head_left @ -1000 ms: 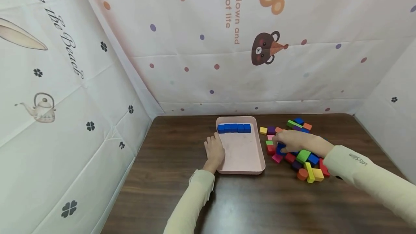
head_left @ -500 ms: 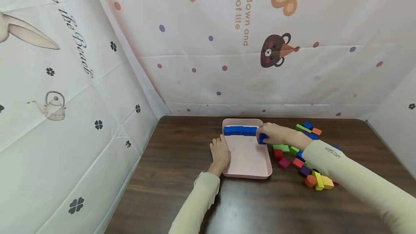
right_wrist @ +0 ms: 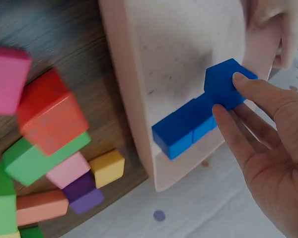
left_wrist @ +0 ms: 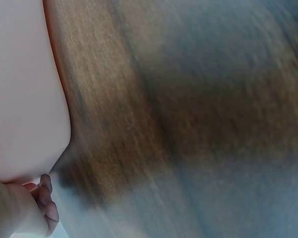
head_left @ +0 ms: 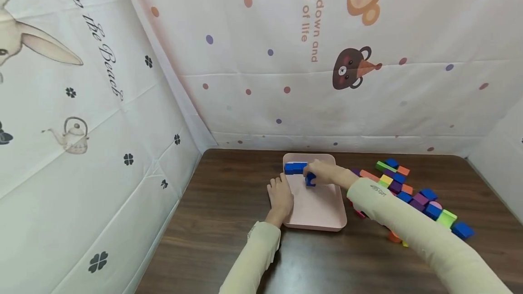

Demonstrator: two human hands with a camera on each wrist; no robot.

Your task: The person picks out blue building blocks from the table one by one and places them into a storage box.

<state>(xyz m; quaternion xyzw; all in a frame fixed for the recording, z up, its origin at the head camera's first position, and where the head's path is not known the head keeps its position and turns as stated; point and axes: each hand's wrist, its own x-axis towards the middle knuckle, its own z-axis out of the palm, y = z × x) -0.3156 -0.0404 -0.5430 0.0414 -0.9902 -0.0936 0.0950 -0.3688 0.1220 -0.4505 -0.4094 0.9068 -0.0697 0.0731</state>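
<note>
My right hand [head_left: 323, 172] pinches a blue cube [right_wrist: 222, 82] between thumb and fingers, over the pink tray [head_left: 316, 221]. In the right wrist view the cube is just above a row of blue cubes [right_wrist: 181, 128] at the tray's far end. The hand hides part of that row in the head view. My left hand [head_left: 281, 198] holds the tray's left wall, its curled fingers [left_wrist: 48, 210] outside the wall in the left wrist view.
Right of the tray lies a loose spread of coloured blocks [head_left: 421, 201], partly hidden by the right sleeve [head_left: 408, 226]. The brown table [head_left: 220, 203] meets a printed cloth [head_left: 253, 103] at the back and left.
My right hand has picked a blue cube from the loose blocks and carried it left over the tray. The left hand stays at the tray's wall. The head view has shifted slightly.
</note>
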